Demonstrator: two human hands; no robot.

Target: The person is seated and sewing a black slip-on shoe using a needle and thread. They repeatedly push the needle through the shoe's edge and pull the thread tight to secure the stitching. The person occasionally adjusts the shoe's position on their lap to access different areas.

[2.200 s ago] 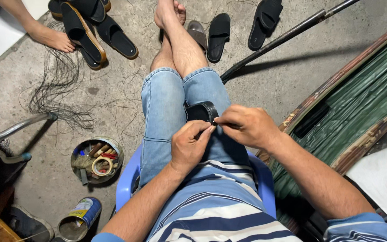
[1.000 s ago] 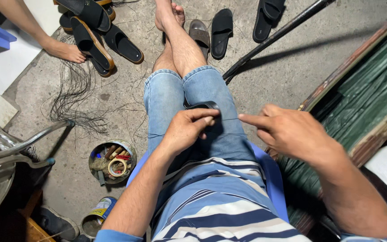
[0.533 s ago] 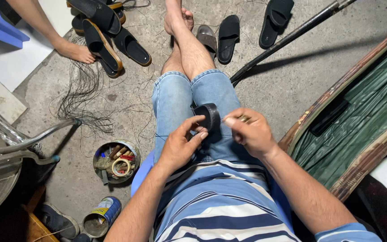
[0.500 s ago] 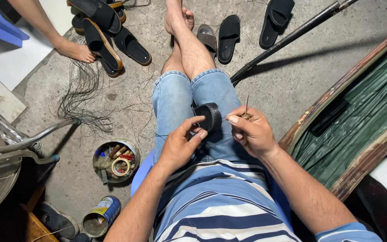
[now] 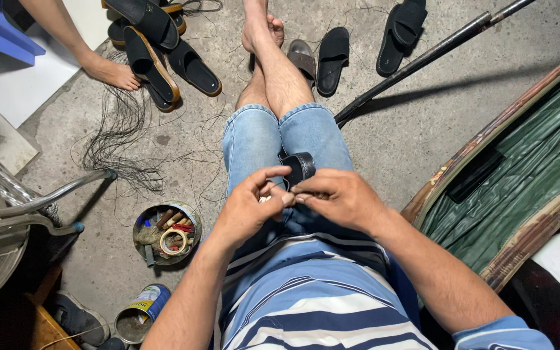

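Concrete floor lies under my crossed legs. On my denim lap sits the small black curved leather strap piece (image 5: pixel 299 167), arching upward, long axis across my thigh. My left hand (image 5: pixel 249 209) and right hand (image 5: pixel 339 198) pinch together just below it, fingertips closed on something too small to tell.

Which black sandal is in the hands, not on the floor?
The black sandal on the lap, between left hand and right hand; all others lie on concrete.
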